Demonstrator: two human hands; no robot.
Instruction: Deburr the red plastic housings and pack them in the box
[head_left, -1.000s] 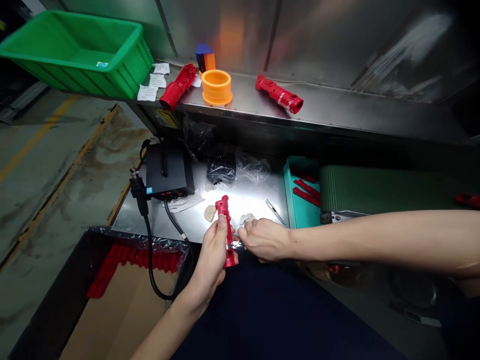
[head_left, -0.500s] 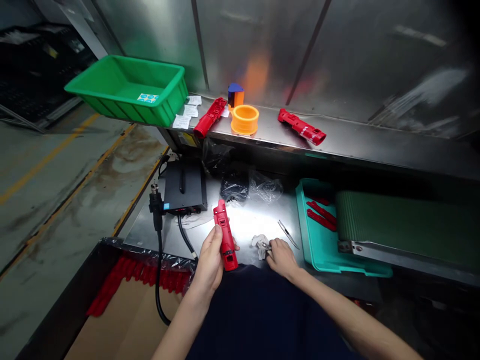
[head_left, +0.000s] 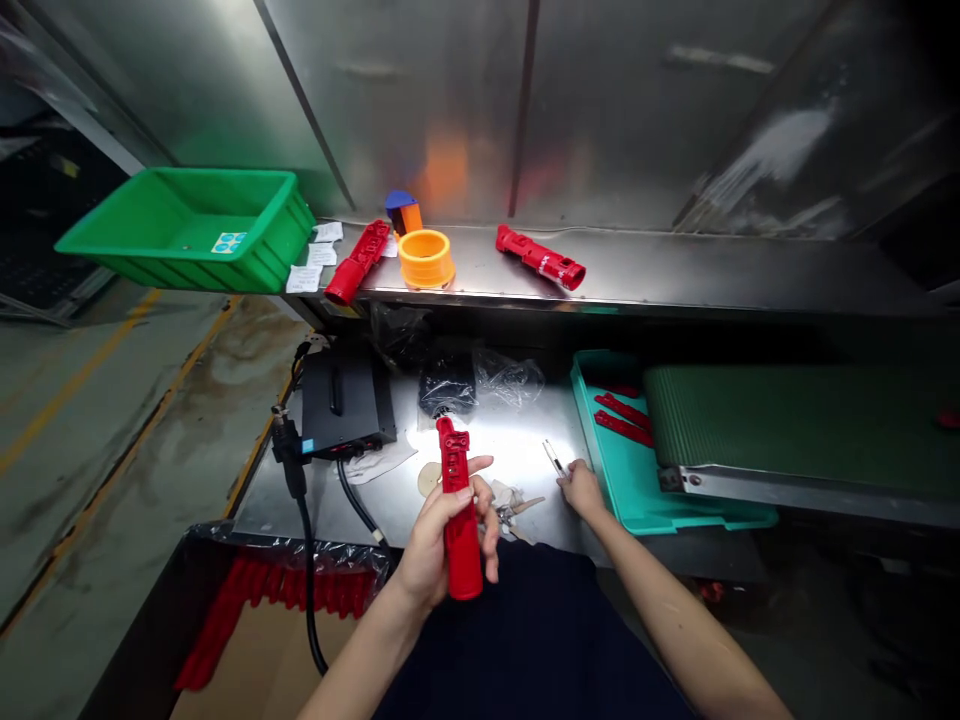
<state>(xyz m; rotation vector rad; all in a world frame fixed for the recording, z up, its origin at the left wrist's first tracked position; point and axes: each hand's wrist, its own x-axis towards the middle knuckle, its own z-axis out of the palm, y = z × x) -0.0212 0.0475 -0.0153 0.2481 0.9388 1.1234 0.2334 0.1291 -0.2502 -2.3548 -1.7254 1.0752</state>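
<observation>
My left hand (head_left: pixel 442 530) is wrapped round a red plastic tubular housing (head_left: pixel 463 545), held upright in front of my body with its slotted, open-worked end pointing away from me. My right hand (head_left: pixel 583 490) has its fingers closed on the near end of a slim silver utility knife (head_left: pixel 553 456) at the metal bench, beside the turquoise tray. Between the hands, a crumpled whitish cloth (head_left: pixel 510 497) and a pair of pliers-like handles (head_left: pixel 527 505) lie on the bench, partly hidden by my left fingers.
A turquoise tray (head_left: pixel 611 480) with red strips sits by a green conveyor belt (head_left: pixel 750 420). On the shelf are a green bin (head_left: pixel 255 255), two red housings (head_left: pixel 358 262) and an orange ring (head_left: pixel 426 262). A black box with cable (head_left: pixel 349 395) stands left, above a carton of red parts (head_left: pixel 300 590).
My right hand has left the crumpled cloth and moved right onto the knife. The red housing has turned over in my left hand, showing another side. The view has shifted.
</observation>
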